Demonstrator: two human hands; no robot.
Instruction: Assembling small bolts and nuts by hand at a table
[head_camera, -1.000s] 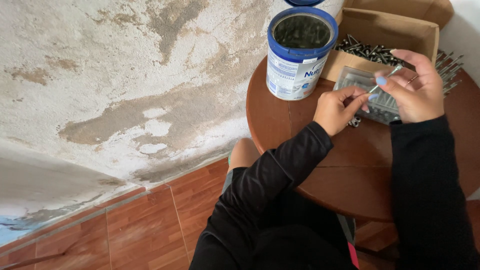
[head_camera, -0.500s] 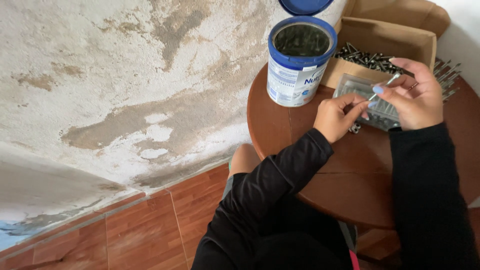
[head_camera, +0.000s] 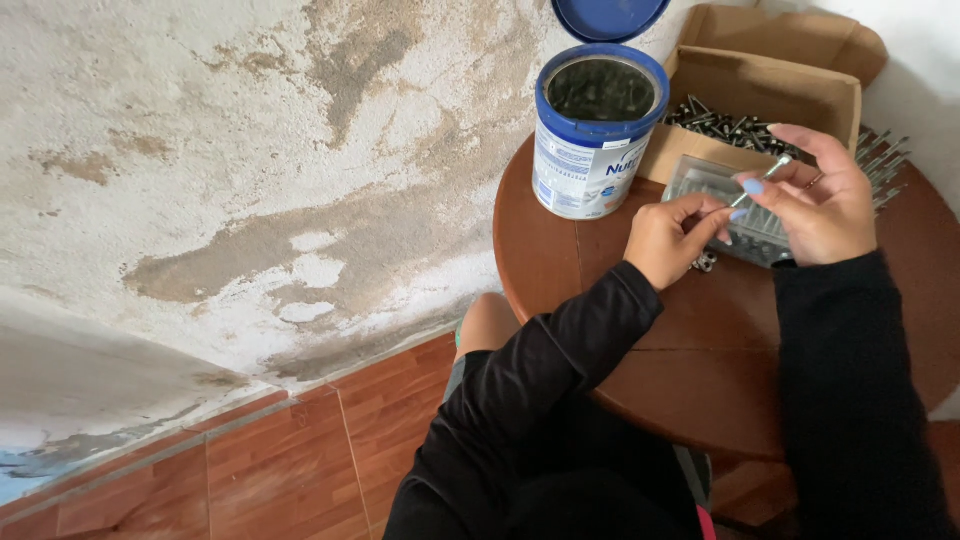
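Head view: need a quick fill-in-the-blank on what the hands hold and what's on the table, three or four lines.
1. Both hands, the left hand and the right hand, hold one thin metal ____ between them.
2. The open tin has a rim coloured ____.
3. The dark screws lie in a ____ box made of cardboard.
4. The round table is made of ____.

Missing words: screw; blue; brown; wood
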